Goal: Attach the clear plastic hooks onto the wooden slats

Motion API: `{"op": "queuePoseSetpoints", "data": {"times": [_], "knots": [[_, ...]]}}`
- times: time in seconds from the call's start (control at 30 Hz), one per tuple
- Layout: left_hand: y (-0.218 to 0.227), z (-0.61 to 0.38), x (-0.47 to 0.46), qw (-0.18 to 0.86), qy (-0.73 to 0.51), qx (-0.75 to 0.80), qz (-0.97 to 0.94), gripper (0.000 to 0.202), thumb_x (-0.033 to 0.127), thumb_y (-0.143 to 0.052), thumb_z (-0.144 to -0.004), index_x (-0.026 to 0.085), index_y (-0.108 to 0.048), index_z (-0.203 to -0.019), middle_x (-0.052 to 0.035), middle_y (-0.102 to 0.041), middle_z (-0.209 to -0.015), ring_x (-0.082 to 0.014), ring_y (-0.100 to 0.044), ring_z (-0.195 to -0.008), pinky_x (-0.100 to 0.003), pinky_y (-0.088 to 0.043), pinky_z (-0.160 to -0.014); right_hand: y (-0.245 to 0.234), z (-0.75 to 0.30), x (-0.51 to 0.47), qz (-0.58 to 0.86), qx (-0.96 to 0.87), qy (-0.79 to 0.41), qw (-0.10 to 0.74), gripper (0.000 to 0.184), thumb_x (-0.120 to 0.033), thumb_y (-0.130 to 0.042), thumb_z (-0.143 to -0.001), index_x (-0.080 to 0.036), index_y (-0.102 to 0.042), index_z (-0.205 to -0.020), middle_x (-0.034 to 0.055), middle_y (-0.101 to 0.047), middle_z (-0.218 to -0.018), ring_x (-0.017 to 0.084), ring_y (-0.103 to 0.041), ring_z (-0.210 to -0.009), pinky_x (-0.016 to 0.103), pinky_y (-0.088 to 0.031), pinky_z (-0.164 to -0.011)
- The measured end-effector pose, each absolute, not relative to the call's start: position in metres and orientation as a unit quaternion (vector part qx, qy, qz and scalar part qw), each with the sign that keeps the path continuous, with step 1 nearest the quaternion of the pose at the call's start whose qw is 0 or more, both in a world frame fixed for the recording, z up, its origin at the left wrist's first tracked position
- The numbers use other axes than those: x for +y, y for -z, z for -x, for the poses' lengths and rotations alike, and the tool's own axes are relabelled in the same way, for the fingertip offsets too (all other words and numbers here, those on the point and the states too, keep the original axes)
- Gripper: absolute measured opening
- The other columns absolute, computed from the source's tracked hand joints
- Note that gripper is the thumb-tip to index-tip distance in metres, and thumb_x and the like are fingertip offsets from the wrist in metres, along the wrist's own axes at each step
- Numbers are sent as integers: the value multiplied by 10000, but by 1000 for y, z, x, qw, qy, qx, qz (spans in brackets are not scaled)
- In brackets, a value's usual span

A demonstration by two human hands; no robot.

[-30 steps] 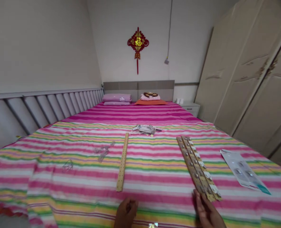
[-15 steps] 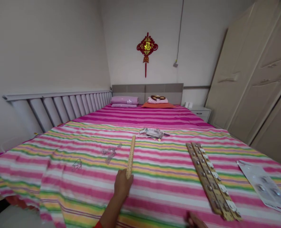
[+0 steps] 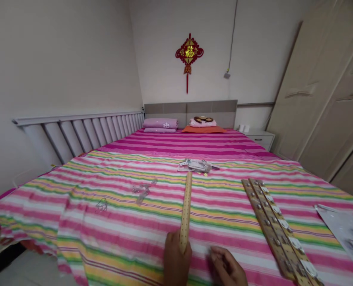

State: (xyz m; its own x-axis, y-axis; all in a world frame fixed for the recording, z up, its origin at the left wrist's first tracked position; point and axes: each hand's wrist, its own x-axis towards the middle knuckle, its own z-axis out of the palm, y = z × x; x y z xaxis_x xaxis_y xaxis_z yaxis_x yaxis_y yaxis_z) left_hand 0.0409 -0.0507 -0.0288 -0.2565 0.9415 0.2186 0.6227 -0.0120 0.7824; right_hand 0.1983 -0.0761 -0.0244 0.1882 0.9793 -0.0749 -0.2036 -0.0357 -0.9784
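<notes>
My left hand [image 3: 176, 260] is closed round the near end of a long perforated wooden strip [image 3: 185, 210] that lies along the striped bedspread [image 3: 105, 222] and points toward the headboard. My right hand [image 3: 227, 267] rests just to the right of it on the bedspread, fingers curled, and I cannot make out anything in them. Two wooden strips fitted with metal studs and white clips [image 3: 276, 226] lie side by side to the right of my right hand, apart from it.
A pile of small clear packets [image 3: 198, 165] lies beyond the strip's far end. Thin wire pieces [image 3: 143, 190] and a wire clip [image 3: 101, 205] lie left. A plastic bag of parts [image 3: 345, 230] sits at right. Pillows [image 3: 161, 124], nightstand [image 3: 261, 139], wardrobe [image 3: 325, 103] stand beyond.
My left hand took hold of the perforated strip and shifted it right and nearer. My right hand left the studded strips and came in beside the left hand.
</notes>
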Motion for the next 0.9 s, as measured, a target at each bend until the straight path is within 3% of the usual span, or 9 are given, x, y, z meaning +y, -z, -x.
{"op": "queuePoseSetpoints", "data": {"times": [0.13, 0.27, 0.37, 0.47, 0.57, 0.73, 0.9], "knots": [[25, -53, -48, 200, -379, 690, -583, 316, 186, -486, -745, 136, -583, -1042, -115, -560, -959, -239, -546, -945, -341, -414, -859, 20, -186, -51, 503, -487, -438, 564, 385, -434, -746, -623, -201, -731, -929, 98, -714, -1026, 257, -642, -957, 319, -502, -874], [15, -58, -46, 243, -358, 685, -587, 293, 281, -432, -823, 176, -583, -1051, -106, -553, -976, -216, -558, -910, -311, -431, -812, 26, -175, -26, 503, -551, -371, 553, 346, -414, -716, -674, -232, -727, -968, 98, -675, -1107, 271, -582, -1062, 392, -432, -982], [12, -57, -44, 271, -349, 679, -586, 310, 317, -438, -825, 188, -591, -1062, -107, -556, -987, -205, -565, -886, -303, -440, -794, 30, -168, -13, 480, -573, -362, 557, 310, -412, -679, -716, -234, -721, -967, 95, -662, -1105, 264, -569, -1063, 396, -426, -981], [17, -45, -37, 331, -372, 630, -596, 341, 266, -563, -721, 195, -609, -1052, -89, -586, -981, -196, -570, -871, -290, -455, -776, 33, -163, -9, 478, -560, -363, 572, 281, -420, -656, -736, -216, -714, -921, 97, -662, -1040, 259, -577, -1004, 374, -448, -925], [21, -16, -26, 362, -443, 612, -546, 285, 269, -602, -686, 174, -634, -953, -59, -620, -855, -173, -572, -740, -284, -471, -683, 33, -163, -12, 495, -526, -366, 588, 264, -436, -649, -739, -205, -697, -859, 87, -661, -933, 250, -585, -902, 338, -469, -820], [9, 56, 1, 268, -607, 636, -395, 314, 437, -578, -724, 146, -607, -839, 14, -530, -633, -131, -513, -596, -247, -426, -567, 28, -165, -16, 501, -509, -376, 590, 290, -496, -668, -697, -210, -690, -741, 71, -654, -822, 239, -575, -810, 307, -462, -742], [2, 110, 33, 169, -637, 689, -301, 395, 506, -624, -632, 151, -574, -798, 7, -554, -690, -132, -520, -622, -269, -436, -622, 29, -165, -14, 509, -512, -377, 581, 318, -538, -677, -669, -223, -698, -708, 74, -664, -809, 248, -582, -794, 308, -469, -722]]}}
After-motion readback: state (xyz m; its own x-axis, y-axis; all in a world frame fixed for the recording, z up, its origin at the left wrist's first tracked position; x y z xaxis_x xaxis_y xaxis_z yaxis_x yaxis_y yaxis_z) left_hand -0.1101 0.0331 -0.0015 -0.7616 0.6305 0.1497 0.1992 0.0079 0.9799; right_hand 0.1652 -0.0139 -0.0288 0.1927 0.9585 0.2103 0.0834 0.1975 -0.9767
